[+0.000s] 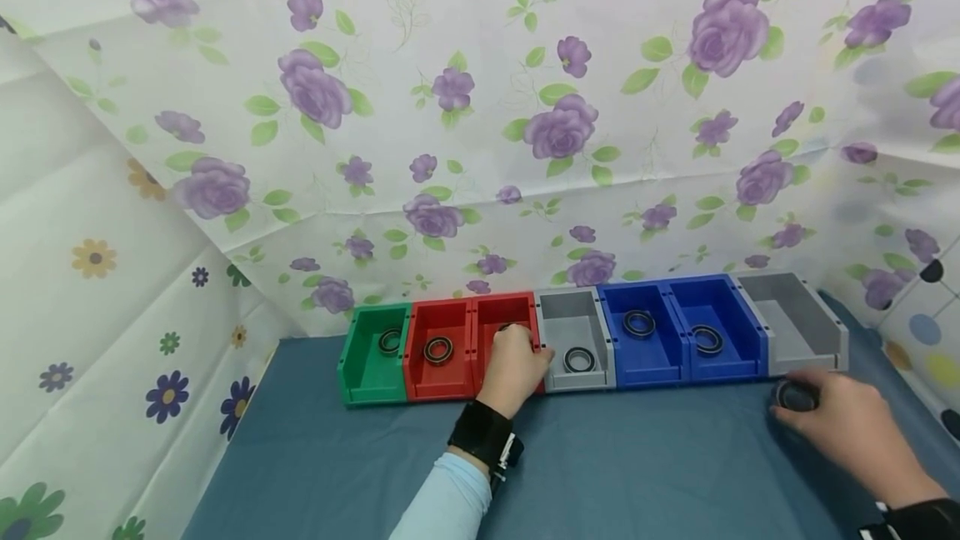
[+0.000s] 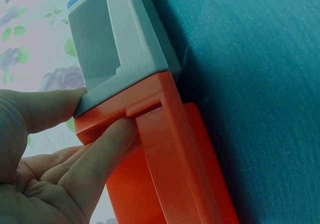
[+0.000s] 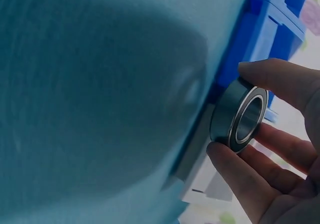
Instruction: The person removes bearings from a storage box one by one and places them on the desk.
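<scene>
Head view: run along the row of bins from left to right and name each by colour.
Green bin, left red bin, right red bin, left gray bin, left blue bin, right blue bin, right gray bin.

A table (image 1: 637, 465), spread with blue cloth (image 2: 270, 93), carries one row of seven bins near its far edge. From left to right stand a green bin (image 1: 369, 379), a first red bin (image 1: 438, 390), a second red bin (image 1: 519, 308), a grey bin (image 1: 568, 313), a first blue bin (image 1: 651, 374), a second blue bin (image 1: 729, 363) and an end grey bin (image 1: 793, 322). Neighbours touch side to side (the row slants slightly), and their low fronts face the near side. A soft shadow (image 3: 115, 98) lies over the cloth.
</scene>
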### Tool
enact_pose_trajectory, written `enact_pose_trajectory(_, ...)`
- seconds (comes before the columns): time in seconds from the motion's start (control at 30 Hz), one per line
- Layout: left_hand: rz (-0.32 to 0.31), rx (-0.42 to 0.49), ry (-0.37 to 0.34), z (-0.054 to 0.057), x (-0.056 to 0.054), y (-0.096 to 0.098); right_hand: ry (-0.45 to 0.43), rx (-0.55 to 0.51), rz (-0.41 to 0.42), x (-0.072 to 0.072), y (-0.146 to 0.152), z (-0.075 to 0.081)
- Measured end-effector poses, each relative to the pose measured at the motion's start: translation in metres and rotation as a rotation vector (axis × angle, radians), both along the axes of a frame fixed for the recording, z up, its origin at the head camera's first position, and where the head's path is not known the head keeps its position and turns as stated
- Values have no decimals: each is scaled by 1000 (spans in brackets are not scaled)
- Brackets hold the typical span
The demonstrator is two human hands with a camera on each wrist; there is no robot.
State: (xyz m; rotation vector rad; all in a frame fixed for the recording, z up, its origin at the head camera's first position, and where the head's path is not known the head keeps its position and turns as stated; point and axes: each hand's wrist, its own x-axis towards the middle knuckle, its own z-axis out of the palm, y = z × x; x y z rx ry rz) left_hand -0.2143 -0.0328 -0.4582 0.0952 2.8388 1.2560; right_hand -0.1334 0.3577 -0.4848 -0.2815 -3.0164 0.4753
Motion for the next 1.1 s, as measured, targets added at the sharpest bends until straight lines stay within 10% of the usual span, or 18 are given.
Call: enact_pose_trajectory(1.1,6,9,-4,0,0,-1,-177,38,7,-7,-1,-14)
